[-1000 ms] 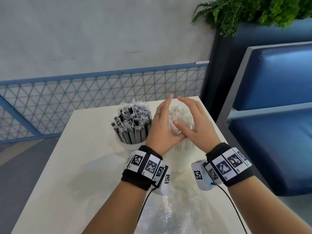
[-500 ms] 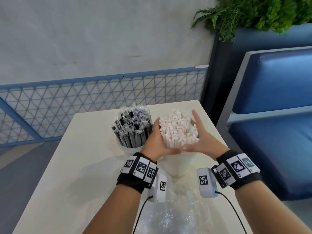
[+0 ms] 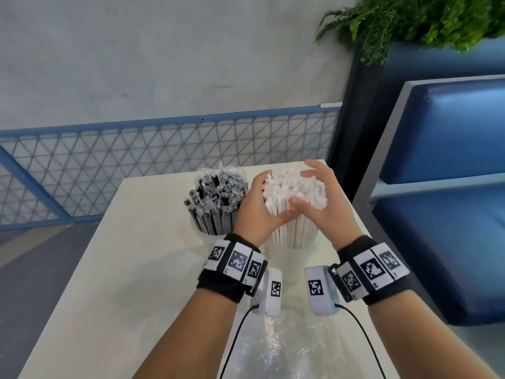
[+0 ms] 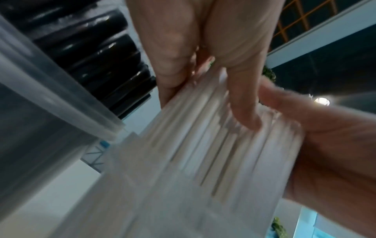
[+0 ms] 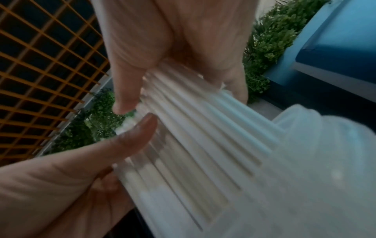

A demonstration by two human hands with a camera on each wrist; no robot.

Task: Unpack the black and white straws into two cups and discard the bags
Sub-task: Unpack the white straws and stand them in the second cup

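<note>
White straws (image 3: pixel 295 192) stand bunched in a translucent cup (image 3: pixel 300 243) on the table's far right. My left hand (image 3: pixel 254 212) wraps the bunch from the left, thumb across its front. From the right, my right hand (image 3: pixel 325 203) holds it, fingers curled over the top and thumb pressing the front. Wrapped black straws (image 3: pixel 216 203) fill a second cup (image 3: pixel 207 237) just to the left. The left wrist view shows my thumb (image 4: pixel 244 96) on the white straws (image 4: pixel 193 153). Blurred white straws (image 5: pixel 203 145) run under my palm in the right wrist view.
Crumpled clear plastic bags (image 3: pixel 287 348) lie on the white table (image 3: pixel 123 269) near its front edge, between my forearms. A blue mesh railing (image 3: pixel 136 165) stands behind the table. A blue padded bench (image 3: pixel 442 187) is close on the right.
My hands went from covering the straw tops to cupping the bunch's sides. Now the right fingers curl over the top again, and the left hand closes tighter round the bunch.
</note>
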